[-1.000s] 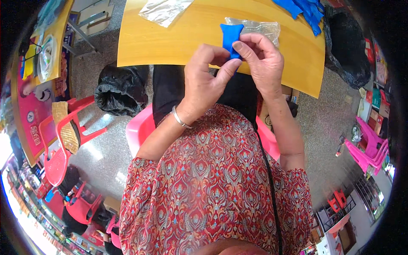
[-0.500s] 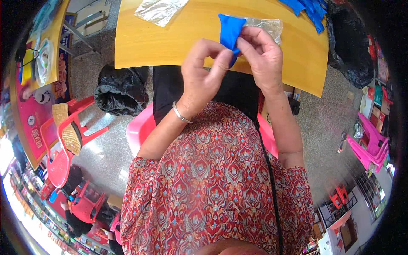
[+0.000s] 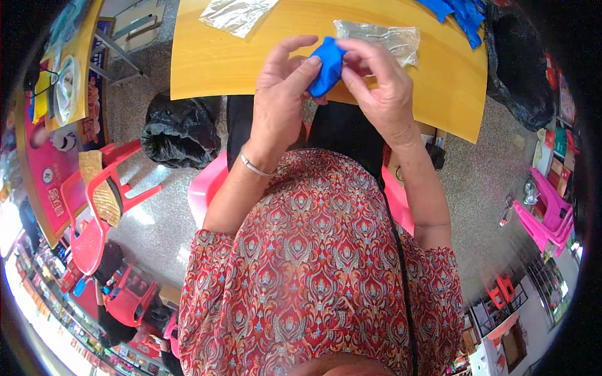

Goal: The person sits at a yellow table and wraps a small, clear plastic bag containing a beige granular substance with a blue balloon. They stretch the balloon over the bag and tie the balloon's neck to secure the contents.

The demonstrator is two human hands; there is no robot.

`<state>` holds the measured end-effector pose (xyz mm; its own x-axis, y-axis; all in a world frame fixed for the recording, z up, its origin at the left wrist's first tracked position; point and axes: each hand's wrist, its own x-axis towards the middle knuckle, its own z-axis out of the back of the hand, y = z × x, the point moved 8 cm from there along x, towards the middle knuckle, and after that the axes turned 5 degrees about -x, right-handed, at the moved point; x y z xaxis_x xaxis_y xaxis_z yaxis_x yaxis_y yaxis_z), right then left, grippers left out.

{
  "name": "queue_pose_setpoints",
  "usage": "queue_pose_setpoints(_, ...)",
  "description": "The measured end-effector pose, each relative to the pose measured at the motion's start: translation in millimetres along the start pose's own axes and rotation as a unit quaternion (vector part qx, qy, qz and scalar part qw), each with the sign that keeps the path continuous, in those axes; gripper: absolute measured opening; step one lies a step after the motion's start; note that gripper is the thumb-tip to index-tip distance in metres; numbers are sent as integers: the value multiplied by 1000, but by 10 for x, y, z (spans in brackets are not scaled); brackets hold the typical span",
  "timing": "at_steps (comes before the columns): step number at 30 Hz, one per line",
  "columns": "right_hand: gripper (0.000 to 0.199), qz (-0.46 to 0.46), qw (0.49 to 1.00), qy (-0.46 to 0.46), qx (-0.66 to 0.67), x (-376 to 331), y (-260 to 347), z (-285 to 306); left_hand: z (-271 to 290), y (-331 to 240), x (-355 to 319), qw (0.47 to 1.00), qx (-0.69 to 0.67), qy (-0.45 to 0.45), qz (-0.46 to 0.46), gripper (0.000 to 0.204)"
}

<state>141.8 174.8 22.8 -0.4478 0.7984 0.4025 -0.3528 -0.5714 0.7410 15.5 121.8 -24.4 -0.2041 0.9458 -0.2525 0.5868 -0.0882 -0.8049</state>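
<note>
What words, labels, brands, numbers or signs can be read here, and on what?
Pink panel at left: large pale lettering and a round emblem; wording not copied here.
Shelf goods at lower left: too small and blurred to read.
Blue piece: no lettering visible.
Clear bag on the table: none visible.

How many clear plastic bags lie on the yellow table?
2: a left bag at the picture's upper edge, and a right bag just beyond the right hand. Others may be hidden.
</note>
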Motion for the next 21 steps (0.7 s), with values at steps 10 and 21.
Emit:
queue_pose_setpoints(10,19,-110,978,54,169,21,-236,51,-40,-207,32,988,50,62,-133,31)
queue_pose_setpoints(21,28,-19,999,-21,42,-11,82,4,128,87,2,996,-33,-73,-26,9)
